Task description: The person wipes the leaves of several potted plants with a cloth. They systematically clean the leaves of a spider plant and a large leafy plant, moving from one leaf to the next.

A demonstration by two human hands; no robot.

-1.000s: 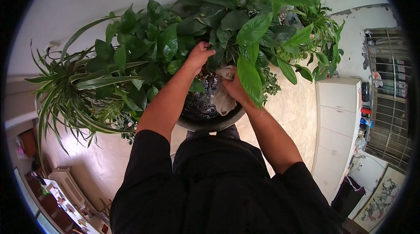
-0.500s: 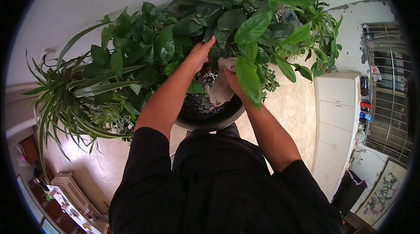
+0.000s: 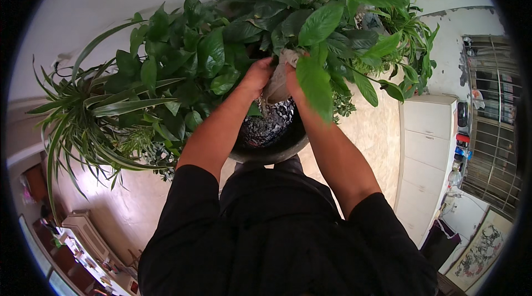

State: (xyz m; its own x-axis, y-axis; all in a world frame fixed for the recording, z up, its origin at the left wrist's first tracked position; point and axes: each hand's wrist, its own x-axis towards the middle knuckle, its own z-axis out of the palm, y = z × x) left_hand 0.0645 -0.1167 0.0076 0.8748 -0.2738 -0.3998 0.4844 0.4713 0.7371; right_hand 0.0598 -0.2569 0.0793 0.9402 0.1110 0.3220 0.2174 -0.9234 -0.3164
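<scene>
A damp-looking greyish cloth hangs bunched between my two hands over a dark round basin. My right hand is closed on its upper right side, partly covered by a broad green leaf. My left hand is closed against the cloth's left side, its fingertips partly hidden. Below the cloth, the basin's inside is dark, wet and glossy with rippling reflections. Large-leaved potted foliage crowds close behind and beside both hands.
Spider-plant leaves spread at the left. More plants stand at the right by the wall. A white cabinet and a barred window lie farther right. The tiled floor shows around the basin.
My left hand has come down from the leaves to the cloth. The cloth has drawn up and narrowed between both hands, showing more of the basin's inside.
</scene>
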